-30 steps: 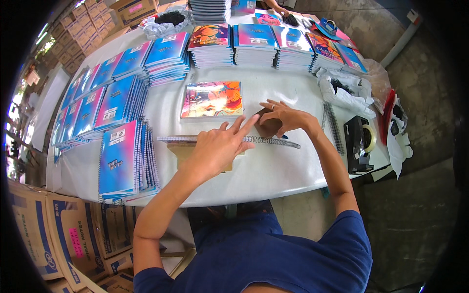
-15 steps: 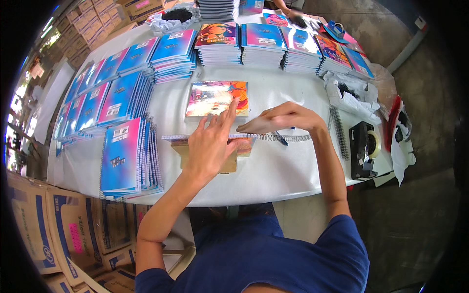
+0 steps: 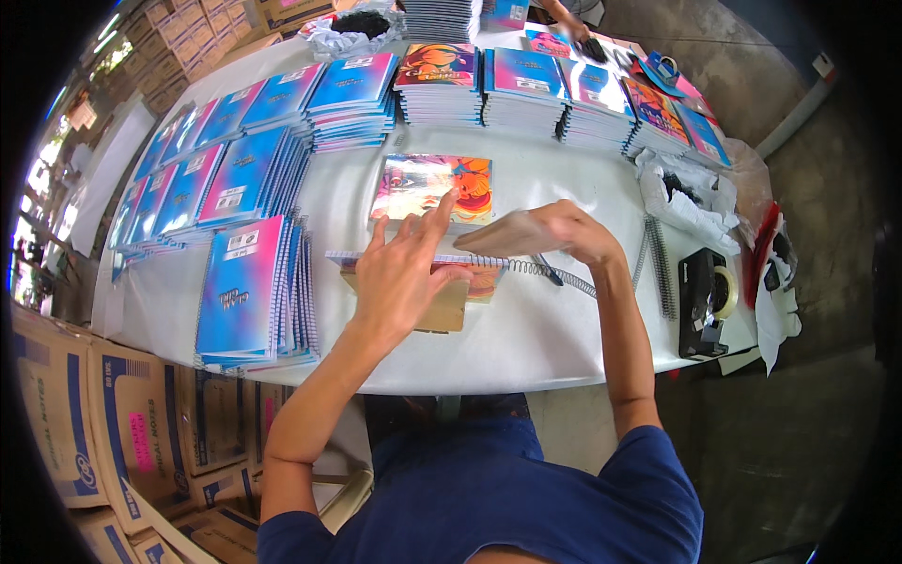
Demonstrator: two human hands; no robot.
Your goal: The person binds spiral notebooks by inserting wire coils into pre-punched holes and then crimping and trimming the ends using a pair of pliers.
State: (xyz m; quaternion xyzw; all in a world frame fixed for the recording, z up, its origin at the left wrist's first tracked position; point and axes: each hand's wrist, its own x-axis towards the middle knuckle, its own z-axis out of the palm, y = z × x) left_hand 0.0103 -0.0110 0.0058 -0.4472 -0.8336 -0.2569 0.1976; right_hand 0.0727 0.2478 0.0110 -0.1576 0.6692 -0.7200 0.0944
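Note:
My left hand (image 3: 396, 277) straddles a notebook (image 3: 343, 256) seen edge-on, its thumb on the near side and its fingers stretched over the far side. A thin wire coil (image 3: 531, 267) runs along the notebook's edge and trails off to the right. Above that coil, my right hand (image 3: 575, 232) grips a flat tan piece (image 3: 507, 235), smeared by motion, whose kind I cannot make out. Under the notebook is a brown block (image 3: 438, 305). Just beyond my left fingertips lies a notebook with a bright illustrated cover (image 3: 399, 183). A dark pen-like thing (image 3: 549, 273) lies by the coil.
Stacks of blue and pink notebooks (image 3: 240, 291) line the table's left and far sides. On the right are loose coils (image 3: 660, 268), a black tape dispenser (image 3: 703, 301) and crumpled wrapping (image 3: 691, 197). Another person's hand (image 3: 568, 21) shows at the far edge. Cartons (image 3: 141, 423) stand lower left.
The whole view has shifted slightly. My right hand has lifted a little with the tan piece, and the trailing coil sags lower. My left hand keeps its grip on the notebook.

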